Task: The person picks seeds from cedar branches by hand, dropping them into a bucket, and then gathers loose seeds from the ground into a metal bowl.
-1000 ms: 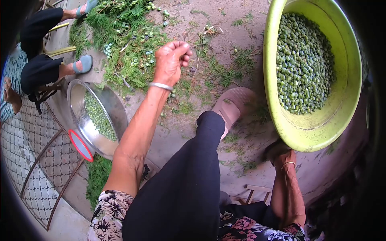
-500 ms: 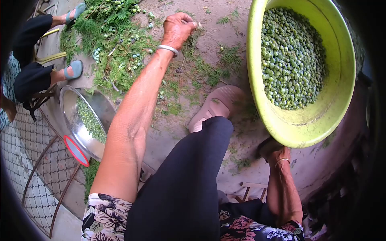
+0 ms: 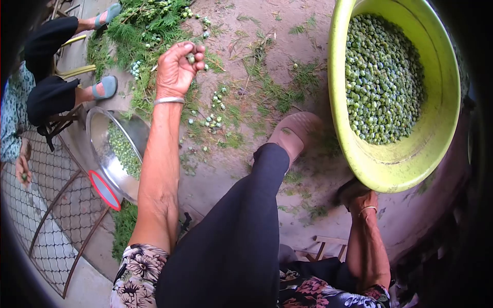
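My left hand is turned palm up over the littered ground, its fingers curled around a few small green cones. Loose cones lie on the ground to the right of that forearm. On the right stands a large yellow-green basin, tilted in view and filled with many green cones. My right hand is at the basin's near rim, beside a dark object I cannot make out. Its fingers are mostly hidden, so its grip does not show.
Cut evergreen branches cover the ground at upper left. A metal bowl with cones and a red-rimmed object stand left of my arm. A co-worker sits at left, one hand holding something green. My pink shoe is in the middle.
My left hand has moved left from the ground and turned palm up, showing the cones in its fingers. The co-worker's hand has come into view. My right hand stays by the basin.
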`<action>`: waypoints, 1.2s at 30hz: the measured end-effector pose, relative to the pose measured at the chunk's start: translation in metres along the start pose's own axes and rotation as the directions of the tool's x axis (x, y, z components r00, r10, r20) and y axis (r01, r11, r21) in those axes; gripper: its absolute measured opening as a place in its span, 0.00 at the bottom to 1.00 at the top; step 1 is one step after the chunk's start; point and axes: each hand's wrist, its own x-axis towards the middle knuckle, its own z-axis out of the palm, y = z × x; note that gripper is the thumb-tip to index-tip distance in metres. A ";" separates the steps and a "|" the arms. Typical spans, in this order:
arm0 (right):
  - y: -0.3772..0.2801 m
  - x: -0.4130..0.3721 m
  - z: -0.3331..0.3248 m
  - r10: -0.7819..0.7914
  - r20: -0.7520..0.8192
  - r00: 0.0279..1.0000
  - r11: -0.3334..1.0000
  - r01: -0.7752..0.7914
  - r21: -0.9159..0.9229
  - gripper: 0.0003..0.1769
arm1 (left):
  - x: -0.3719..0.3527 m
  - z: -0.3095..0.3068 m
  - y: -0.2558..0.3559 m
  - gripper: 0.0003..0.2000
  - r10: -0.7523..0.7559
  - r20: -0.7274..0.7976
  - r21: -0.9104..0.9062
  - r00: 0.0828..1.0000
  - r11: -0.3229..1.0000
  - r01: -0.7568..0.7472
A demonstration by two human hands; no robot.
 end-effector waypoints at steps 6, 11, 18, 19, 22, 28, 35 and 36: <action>0.023 0.011 0.017 0.095 -0.033 0.995 0.980 -0.099 -0.173 0.18 | 0.002 -0.032 -0.064 0.05 0.357 -0.156 0.890 0.921 0.455 -0.026; 0.032 0.012 0.018 0.060 -0.033 0.998 0.987 -0.064 -0.149 0.17 | 0.015 -0.041 -0.066 0.08 0.412 0.020 0.996 0.911 0.069 -0.053; 0.025 0.009 0.014 0.022 -0.052 0.998 0.997 -0.026 -0.075 0.14 | -0.053 -0.015 -0.038 0.05 -0.088 -0.189 -0.216 0.978 0.975 0.046; 0.032 0.010 0.019 0.023 -0.049 0.999 0.997 -0.027 -0.078 0.14 | -0.056 -0.021 -0.045 0.06 -0.105 -0.166 -0.240 0.981 0.969 0.064; 0.042 0.014 0.027 -0.042 -0.152 0.988 0.990 0.020 -0.141 0.14 | -0.062 -0.039 -0.066 0.07 -0.175 -0.092 -0.033 0.980 0.984 0.173; 0.016 0.005 0.013 0.038 -0.041 0.998 0.997 -0.040 -0.068 0.15 | -0.059 -0.043 -0.085 0.04 -0.271 0.025 0.953 0.962 0.297 0.058; 0.014 0.008 0.011 0.054 -0.026 0.998 0.992 -0.056 -0.115 0.21 | -0.018 -0.018 -0.059 0.06 0.057 -0.202 0.563 0.978 0.824 0.068; 0.015 0.009 0.012 0.058 -0.022 0.998 0.989 -0.060 -0.136 0.21 | -0.018 -0.020 -0.061 0.06 0.056 -0.200 0.564 0.978 0.823 0.068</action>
